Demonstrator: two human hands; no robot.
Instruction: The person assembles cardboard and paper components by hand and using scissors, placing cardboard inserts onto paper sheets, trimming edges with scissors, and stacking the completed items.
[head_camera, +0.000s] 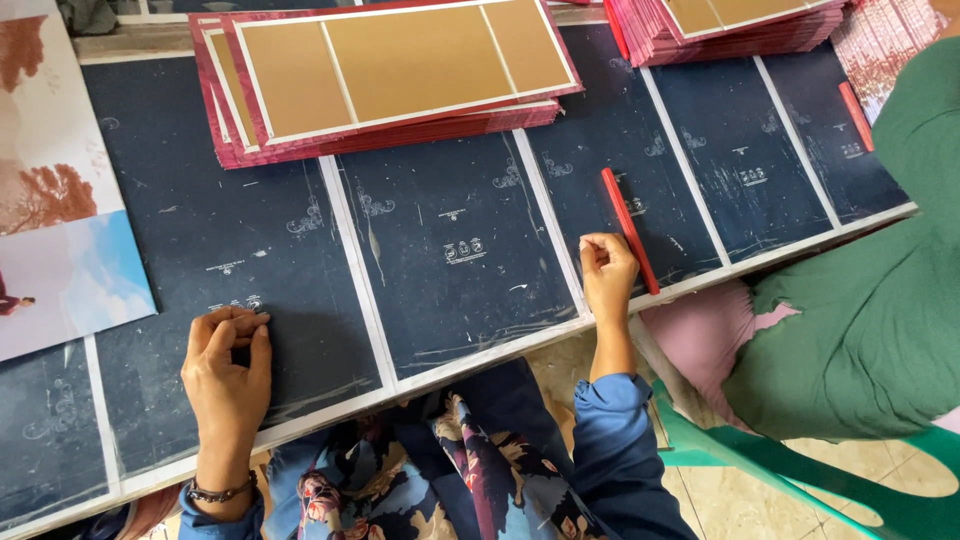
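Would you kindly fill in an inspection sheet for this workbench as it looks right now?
Surface: table covered with dark blue printed sheets split by white strips.
Job's things: red stick lies on the sheets beside the right hand; stack of red-edged brown cards at the far edge.
Clutter: second card stack far right; picture poster on the left.
Grippers: left hand curled, fingertips on the sheet; right hand loosely closed on the sheet; neither grips anything.
Cables: nothing seen.
Surroundings: person in green seated at right; green plastic chair.
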